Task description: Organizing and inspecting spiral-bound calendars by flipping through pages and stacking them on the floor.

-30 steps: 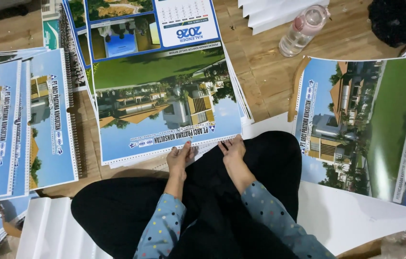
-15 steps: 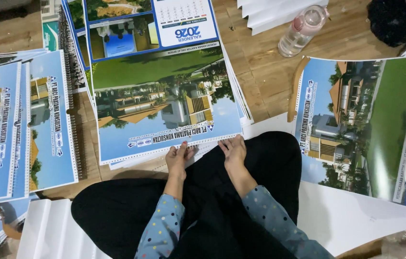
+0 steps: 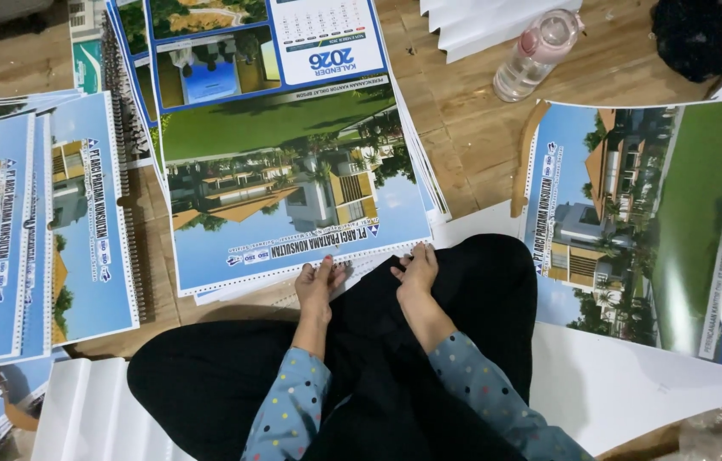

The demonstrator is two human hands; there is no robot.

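Head view, left to right. At the far left of the frame lies a spiral-bound calendar stack (image 3: 53, 222), its wire edge toward the centre. The centre stack of printed sheets (image 3: 292, 196) lies on the wooden floor (image 3: 472, 137), its near edge at the person's lap.

Left hand (image 3: 318, 286): fingers curled, tips resting on the near edge of the centre stack; whether any sheet is pinched cannot be told. Right hand (image 3: 416, 271): fingers bent down on the same edge, just beside the left hand; it appears to press rather than clamp.

Judged step: squaring the near edge of the sheets.

1. Keep both hands on the edge, apart enough to control both corners.
2. Press lightly; heavy pressure may buckle the glossy paper.
3. Check that the offset sheets underneath sit flush.

In the upper right, a clear bottle (image 3: 536, 53) lies on its side. At the right edge, a second printed sheet (image 3: 643, 222) lies well apart from the hands.
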